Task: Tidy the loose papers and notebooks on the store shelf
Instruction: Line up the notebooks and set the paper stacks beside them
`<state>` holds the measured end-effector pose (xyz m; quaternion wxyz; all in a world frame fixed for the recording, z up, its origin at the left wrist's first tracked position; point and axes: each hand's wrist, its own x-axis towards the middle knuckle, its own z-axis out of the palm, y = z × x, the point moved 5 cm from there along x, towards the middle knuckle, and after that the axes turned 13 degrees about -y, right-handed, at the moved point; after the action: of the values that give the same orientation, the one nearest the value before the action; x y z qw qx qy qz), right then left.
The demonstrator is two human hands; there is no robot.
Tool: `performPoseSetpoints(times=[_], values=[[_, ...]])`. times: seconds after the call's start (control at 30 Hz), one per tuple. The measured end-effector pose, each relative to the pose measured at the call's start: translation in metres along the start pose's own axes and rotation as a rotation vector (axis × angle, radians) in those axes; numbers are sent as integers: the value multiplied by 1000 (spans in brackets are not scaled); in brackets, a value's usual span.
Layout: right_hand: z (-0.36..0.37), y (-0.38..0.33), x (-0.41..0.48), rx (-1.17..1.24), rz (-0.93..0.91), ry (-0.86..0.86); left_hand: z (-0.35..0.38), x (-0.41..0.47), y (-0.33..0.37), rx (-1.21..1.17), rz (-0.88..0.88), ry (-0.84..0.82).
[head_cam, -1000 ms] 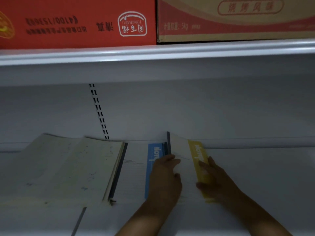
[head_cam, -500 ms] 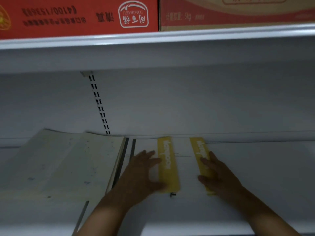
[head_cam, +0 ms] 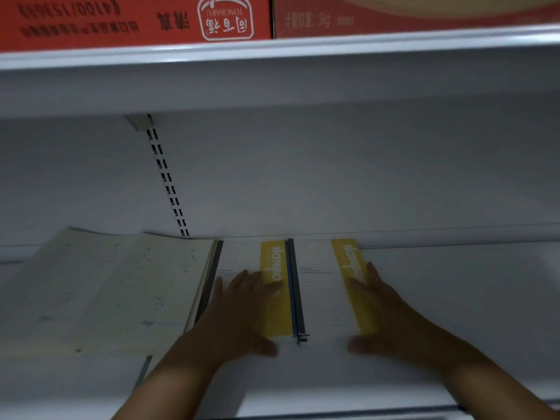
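Notebooks lie flat, side by side, on the white shelf [head_cam: 454, 298]: the left notebook [head_cam: 274, 301] and the right notebook [head_cam: 318, 298]. Each is white with a yellow strip. The person's left hand [head_cam: 239, 313] presses on the left notebook, fingers straight and spread, gripping nothing. The right hand [head_cam: 385, 316] lies flat the same way on the right notebook. Big cream papers [head_cam: 106, 292] sit just left of them. Red boxes [head_cam: 91, 22] stand on the shelf above.

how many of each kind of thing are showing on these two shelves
yellow-banded notebooks: 2
large cream pad: 1
red cartons: 2
total: 5 (a blue edge under the left notebook may be another)
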<state>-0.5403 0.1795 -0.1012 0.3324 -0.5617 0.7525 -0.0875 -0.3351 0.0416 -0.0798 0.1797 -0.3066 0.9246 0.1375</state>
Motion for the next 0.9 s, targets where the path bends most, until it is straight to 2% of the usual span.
performPoseSetpoints(times=[0.1, 0.2, 0.37, 0.47, 0.67, 0.9], values=[[2, -3, 2, -126, -8, -14, 1, 3, 6, -2, 35, -38], [1, -7, 4, -3, -32, 45, 3, 4, 6, -14, 34, -65], [4, -9, -1, 130, -44, 66, 3, 6, 30, 66, 39, -2], [3, -12, 1, 97, -51, 36, 8, 13, 38, 45, 56, -2], [2, -18, 8, -46, 48, -71, 14, 26, 39, 66, 52, -40], [2, -15, 9, 38, 27, -1, 13, 28, 39, 70, 85, -87]])
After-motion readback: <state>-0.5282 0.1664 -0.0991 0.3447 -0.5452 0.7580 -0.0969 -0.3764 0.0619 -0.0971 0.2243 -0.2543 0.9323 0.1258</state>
